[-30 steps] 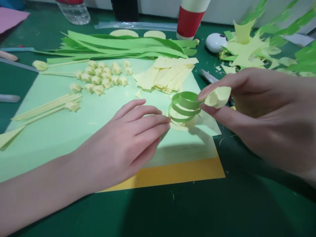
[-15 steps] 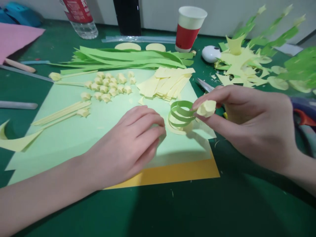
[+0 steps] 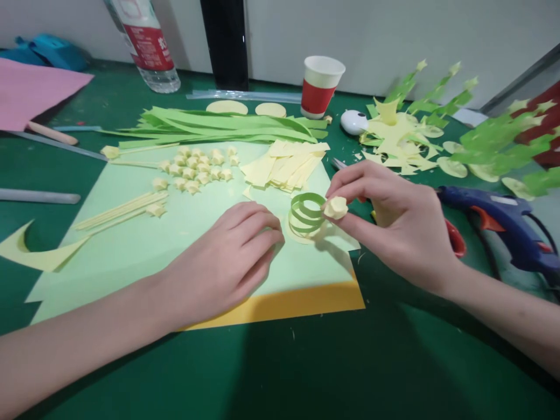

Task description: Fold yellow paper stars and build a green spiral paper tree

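Observation:
My right hand [image 3: 389, 221] pinches a pale yellow folded paper star [image 3: 336, 207] between thumb and fingertips. A coiled green paper strip [image 3: 307, 213] reaches from beside the star over a round pale yellow paper disc [image 3: 301, 238]; I cannot tell exactly where it joins. My left hand [image 3: 227, 256] rests on the light green paper sheet [image 3: 144, 245], left of the coil and apart from it. Its fingers are curled together, and the fingertips are hidden. Several small paper stars [image 3: 201, 166] lie beyond it, with cut pale yellow paper pieces [image 3: 286, 165] to their right.
Green paper strips [image 3: 219, 125] lie at the back, near a paper cup [image 3: 321, 87] and a plastic bottle [image 3: 151, 52]. A blue glue gun [image 3: 503, 216] and red-handled scissors [image 3: 455, 238] are on the right. Green paper plants [image 3: 499, 146] stand at the back right.
The view has shifted, bringing the glue gun fully into sight at the right. Both hands keep nearly the same pose; the star stays pinched beside the coil.

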The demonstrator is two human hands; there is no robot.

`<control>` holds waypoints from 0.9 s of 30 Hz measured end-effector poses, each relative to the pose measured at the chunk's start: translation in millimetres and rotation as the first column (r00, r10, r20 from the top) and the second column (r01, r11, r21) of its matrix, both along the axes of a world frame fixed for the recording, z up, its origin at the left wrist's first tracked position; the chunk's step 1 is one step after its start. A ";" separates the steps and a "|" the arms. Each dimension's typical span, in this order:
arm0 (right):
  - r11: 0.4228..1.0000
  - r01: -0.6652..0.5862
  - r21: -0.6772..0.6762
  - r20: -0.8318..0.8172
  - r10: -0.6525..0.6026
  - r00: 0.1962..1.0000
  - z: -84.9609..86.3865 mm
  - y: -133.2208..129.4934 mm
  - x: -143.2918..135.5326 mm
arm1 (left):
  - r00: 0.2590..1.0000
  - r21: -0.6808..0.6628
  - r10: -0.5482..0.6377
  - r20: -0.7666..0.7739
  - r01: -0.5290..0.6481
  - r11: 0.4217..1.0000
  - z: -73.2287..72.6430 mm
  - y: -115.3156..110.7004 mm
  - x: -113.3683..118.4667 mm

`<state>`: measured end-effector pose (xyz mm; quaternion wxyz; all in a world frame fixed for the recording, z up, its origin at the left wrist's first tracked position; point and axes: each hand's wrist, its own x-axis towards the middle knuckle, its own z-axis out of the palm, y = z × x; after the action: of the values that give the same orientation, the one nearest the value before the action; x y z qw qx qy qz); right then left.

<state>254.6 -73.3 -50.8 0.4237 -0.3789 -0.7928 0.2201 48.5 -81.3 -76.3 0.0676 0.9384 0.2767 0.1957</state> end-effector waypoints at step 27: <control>0.996 0.075 -0.057 0.052 -0.072 0.996 2.5 1.5 -0.2 | 1.000 0.000 0.018 0.005 -0.018 1.000 2.1 -0.4 -0.6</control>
<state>254.4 -71.8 -48.3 0.4002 -0.4257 -0.7816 0.2182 48.0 -81.7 -74.2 0.0663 0.9355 0.2848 0.1984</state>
